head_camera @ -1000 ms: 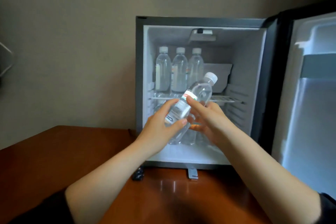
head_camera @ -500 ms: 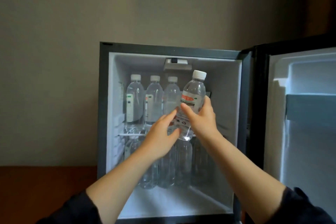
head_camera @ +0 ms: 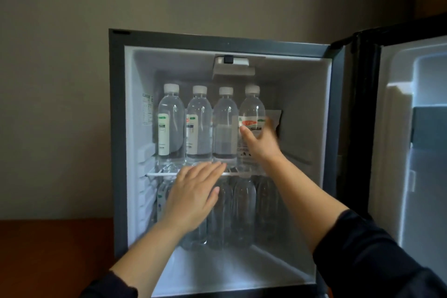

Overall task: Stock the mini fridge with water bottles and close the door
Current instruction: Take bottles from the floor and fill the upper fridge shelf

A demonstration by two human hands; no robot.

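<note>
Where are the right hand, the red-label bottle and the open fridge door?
right hand (head_camera: 261,146): head view, back of the hand.
red-label bottle (head_camera: 251,107): head view, clear shoulder above the label.
fridge door (head_camera: 393,176): head view, white inner lining.

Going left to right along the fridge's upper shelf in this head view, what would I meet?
Wall sticker → leftmost bottle → second bottle → third bottle → red-labelled bottle → open door.

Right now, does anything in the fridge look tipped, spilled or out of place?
Nothing stands out. Four bottles stand upright in a row on the upper shelf; the right hand reaches the rightmost. No spill shows.
</note>
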